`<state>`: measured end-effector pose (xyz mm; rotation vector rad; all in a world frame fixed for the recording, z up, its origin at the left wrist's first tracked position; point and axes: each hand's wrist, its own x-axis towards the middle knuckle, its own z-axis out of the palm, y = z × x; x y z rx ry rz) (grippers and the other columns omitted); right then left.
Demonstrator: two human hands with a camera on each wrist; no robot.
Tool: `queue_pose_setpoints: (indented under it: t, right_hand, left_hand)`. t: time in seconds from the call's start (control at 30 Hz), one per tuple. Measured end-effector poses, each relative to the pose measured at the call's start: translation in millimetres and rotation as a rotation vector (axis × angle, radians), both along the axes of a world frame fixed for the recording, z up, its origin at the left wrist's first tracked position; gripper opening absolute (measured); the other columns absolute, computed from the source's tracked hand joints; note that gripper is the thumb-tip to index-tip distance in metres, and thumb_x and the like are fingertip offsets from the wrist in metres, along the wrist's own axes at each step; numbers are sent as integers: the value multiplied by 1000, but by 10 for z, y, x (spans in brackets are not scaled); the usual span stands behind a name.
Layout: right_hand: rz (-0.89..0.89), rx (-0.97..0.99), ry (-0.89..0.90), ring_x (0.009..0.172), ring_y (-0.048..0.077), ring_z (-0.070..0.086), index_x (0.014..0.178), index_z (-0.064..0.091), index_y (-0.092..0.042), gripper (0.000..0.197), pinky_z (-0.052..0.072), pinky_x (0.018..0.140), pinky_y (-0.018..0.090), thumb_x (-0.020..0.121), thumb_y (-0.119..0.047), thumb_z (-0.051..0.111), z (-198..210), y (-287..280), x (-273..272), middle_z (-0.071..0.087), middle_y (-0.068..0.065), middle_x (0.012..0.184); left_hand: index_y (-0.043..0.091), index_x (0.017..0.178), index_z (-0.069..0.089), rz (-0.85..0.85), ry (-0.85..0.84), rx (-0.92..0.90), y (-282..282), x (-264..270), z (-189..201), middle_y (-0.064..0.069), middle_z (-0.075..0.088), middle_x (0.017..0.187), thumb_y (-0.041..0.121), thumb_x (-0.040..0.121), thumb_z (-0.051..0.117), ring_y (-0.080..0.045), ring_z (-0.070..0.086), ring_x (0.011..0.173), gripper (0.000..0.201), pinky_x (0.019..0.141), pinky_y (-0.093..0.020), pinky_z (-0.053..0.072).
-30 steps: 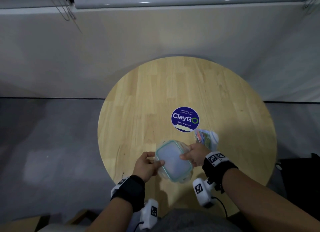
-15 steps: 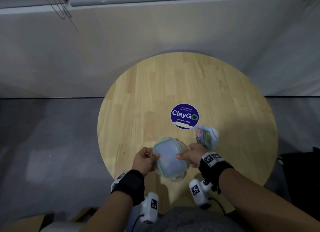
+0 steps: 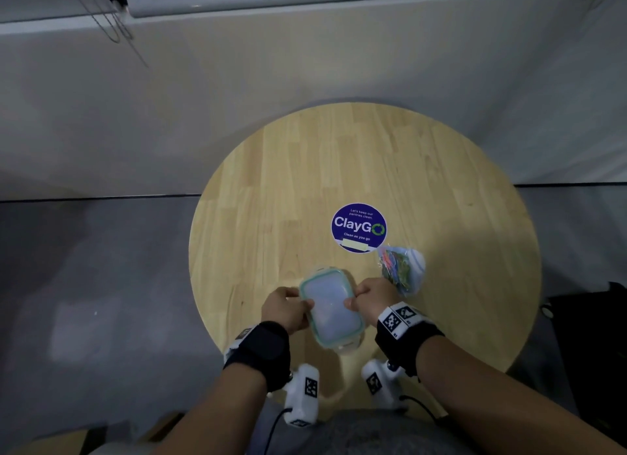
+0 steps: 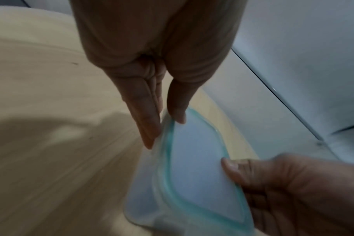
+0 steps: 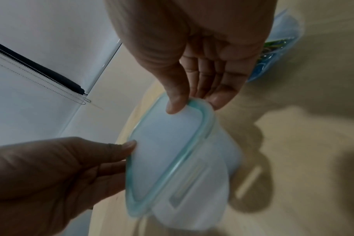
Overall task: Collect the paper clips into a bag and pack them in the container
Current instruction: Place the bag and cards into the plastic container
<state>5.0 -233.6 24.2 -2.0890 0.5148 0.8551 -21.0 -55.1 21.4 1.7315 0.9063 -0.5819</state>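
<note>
Got my left hand [image 3: 284,308] and right hand [image 3: 372,297] both gripping the lidded container [image 3: 330,307]; clip bag [image 3: 402,264] sits right.

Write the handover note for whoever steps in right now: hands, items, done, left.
Left hand: grips the container's left edge, thumb on the lid.
Right hand: grips its right edge the same way.
Container: at the table's near side, lid on; at least one latch looks undone in the right wrist view.
Bag: on the table beyond the right hand, coloured clips inside.
Done: clips bagged.
Left: take the lid off, put the bag in, close and latch.
</note>
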Motion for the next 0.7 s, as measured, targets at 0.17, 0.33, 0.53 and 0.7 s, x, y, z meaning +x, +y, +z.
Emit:
queue_pose_setpoints:
  t: [0.17,0.33,0.53,0.7]
  right_hand:
    - [198,-95,-164,102,25,54,105,55,-17,36,46,87,34,76,-26,73,98,39,-75,57,7,114]
    - [957,-271,-370,136,30,24,139,23,-34,92,35,107,50,65,-48,77,291,-86,-335,16,2,151]
    - [1042,-429,-502,110,36,47,125,41,-21,60,47,84,45,74,-36,69,332,33,-334,37,13,132]
    - [1115,-534,-466,59,20,57,92,53,-22,69,43,37,26,34,-46,81,15,93,-420,47,8,89]
  left_hand:
    - [34,134,38,-316,-166,99,-64,16,45,-16,64,92,7,82,57,-35,65,83,62,75,-47,57]
    - [34,137,36,-624,-127,183,-74,350,142,-20,48,114,4,83,44,-40,59,89,62,67,-43,58]
    - [21,124,44,-691,-14,160,-86,546,170,-12,56,99,19,82,66,-26,60,65,47,45,-29,53]
    - [20,121,43,-726,96,129,-102,654,176,-14,57,93,16,82,65,-32,60,62,45,59,-43,58]
